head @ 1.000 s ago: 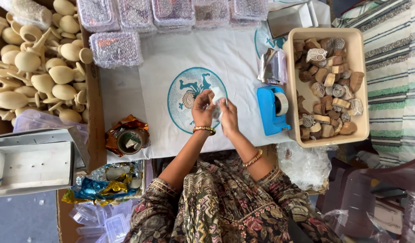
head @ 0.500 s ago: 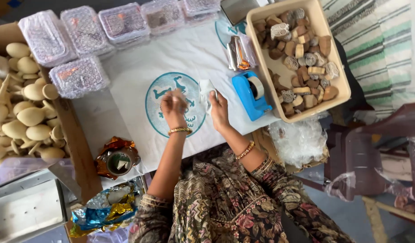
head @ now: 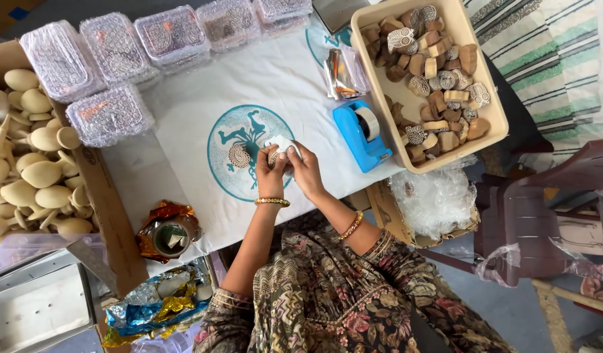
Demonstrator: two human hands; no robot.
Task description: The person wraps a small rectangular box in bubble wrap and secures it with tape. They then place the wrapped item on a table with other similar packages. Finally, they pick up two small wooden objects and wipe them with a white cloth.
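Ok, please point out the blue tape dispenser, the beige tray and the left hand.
tape dispenser (head: 361,137), head view, on its blue body.
tray (head: 491,98), head view, on its right rim.
left hand (head: 270,171), head view, back of hand.

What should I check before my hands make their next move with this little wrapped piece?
1. Both hands on the small white-wrapped piece: ok, left hand and right hand pinch it together.
2. Wrapping fully closed: cannot tell, fingers cover it.
3. Blue tape dispenser close by: ok, just beside the right hand.
4. Loose carved block on the white cloth: ok, beside the left hand.
5. Tray of carved blocks on the table: not ok, one corner overhangs the edge.
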